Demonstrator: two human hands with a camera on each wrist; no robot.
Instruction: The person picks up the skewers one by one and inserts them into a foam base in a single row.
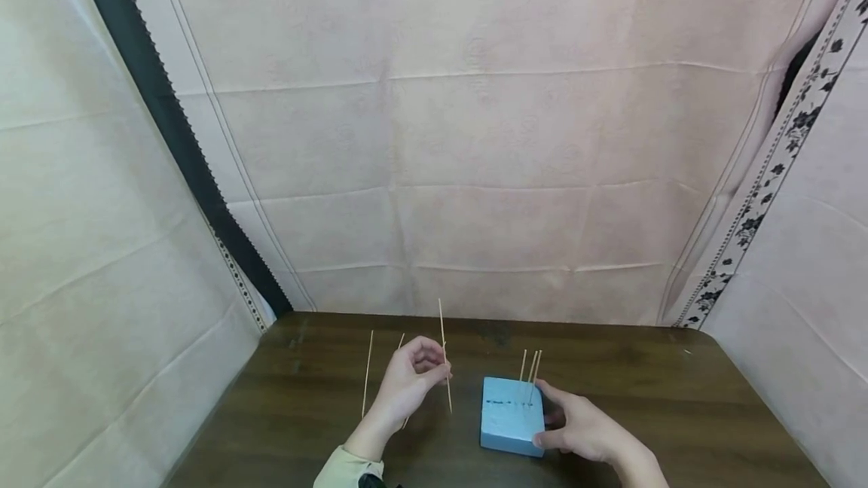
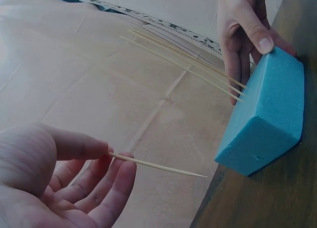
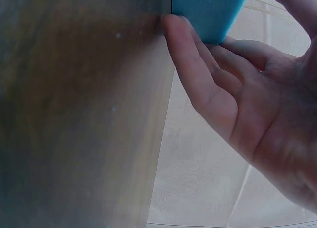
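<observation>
Skewer (image 2: 159, 165) pinched in left hand (image 1: 411, 379), gap between it and blue block (image 1: 510, 422), right hand (image 1: 583, 425) gripping block's edge

wears a pale yellow-green fabric sleeve (image 1: 344, 468) on the left arm, well behind the fingers of the left hand (image 1: 410, 379), with a lighter edge turned toward them. also carries a small black rounded piece (image 1: 371, 481) at that sleeve, farther back from the fingers, too small to make out in detail. shows bare fingers, wrist and forearm behind the right hand (image 1: 576, 424), with a short rounded thumbnail (image 2: 266, 44).
</observation>
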